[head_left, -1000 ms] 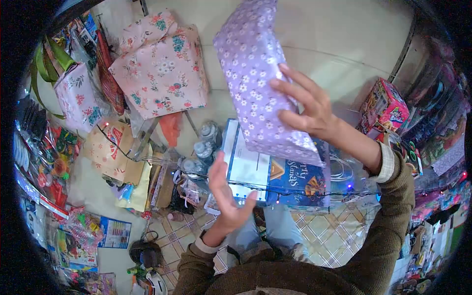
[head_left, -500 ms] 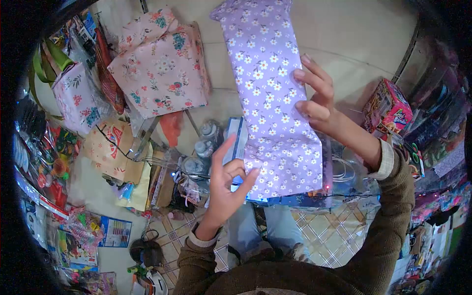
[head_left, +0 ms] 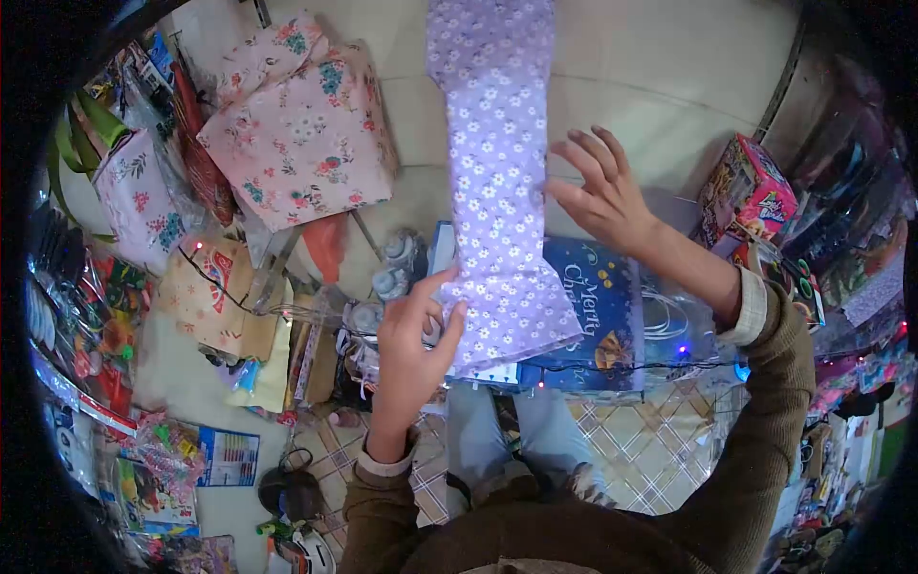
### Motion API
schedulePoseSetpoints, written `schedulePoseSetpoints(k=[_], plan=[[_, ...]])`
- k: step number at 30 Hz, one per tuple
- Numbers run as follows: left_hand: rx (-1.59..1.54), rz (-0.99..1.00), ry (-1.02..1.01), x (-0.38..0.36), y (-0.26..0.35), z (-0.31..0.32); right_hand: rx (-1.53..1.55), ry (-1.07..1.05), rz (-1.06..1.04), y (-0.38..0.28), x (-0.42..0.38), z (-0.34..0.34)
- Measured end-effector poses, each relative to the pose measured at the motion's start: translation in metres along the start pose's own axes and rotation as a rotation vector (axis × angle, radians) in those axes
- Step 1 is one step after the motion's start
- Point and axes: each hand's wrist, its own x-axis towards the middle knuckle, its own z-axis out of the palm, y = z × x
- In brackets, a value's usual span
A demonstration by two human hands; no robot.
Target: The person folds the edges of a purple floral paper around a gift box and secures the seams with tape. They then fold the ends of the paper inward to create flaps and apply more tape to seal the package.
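Two hands work on one long parcel in purple floral paper point(head_left: 497, 191), which stands almost upright in the middle of the view, from the top edge of the picture down to the person's knees. The left hand point(head_left: 409, 344) holds the lower left corner of this parcel: thumb and fingers are pinching the paper edge there. The right hand point(head_left: 602, 196) is at the right long edge, about halfway up; its fingers are spread and only their tips seem to touch the paper, so this grip is open, not closed on anything.

Under the lower end of the parcel lies a blue gift bag point(head_left: 598, 311) with gold writing, and a thin wire with small coloured lights point(head_left: 612, 365) runs across its bottom edge.

To the left, a large pink floral parcel point(head_left: 301, 124) lies well apart from the purple one, with a strip of pale floor point(head_left: 660, 57) between them. A smaller white floral parcel point(head_left: 139, 206) is further left. Some small bottles point(head_left: 392, 268) stand just beside the left hand. A pink toy box point(head_left: 751, 191) is near the right wrist. Open room is mostly above the right hand; on the left side things crowd close.
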Motion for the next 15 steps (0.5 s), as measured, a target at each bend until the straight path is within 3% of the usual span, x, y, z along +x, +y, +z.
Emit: schedulePoseSetpoints(k=[4, 7, 11, 15], plan=[[0.328, 0.165, 0.070, -0.001, 0.004, -0.003, -0.065, -0.070, 0.009, -0.007, 0.006, -0.011], [0.359, 0.150, 0.049, -0.001, 0.002, -0.006, -0.094, -0.164, 0.030, -0.030, 0.026, -0.043], [0.469, 0.186, 0.026, 0.001, 0.008, -0.015, 0.411, -0.343, 0.132, -0.061, 0.040, -0.080], [0.505, 0.163, -0.041, 0.001, 0.014, -0.027, 0.838, -0.507, 0.159, -0.076, 0.020, -0.075]])
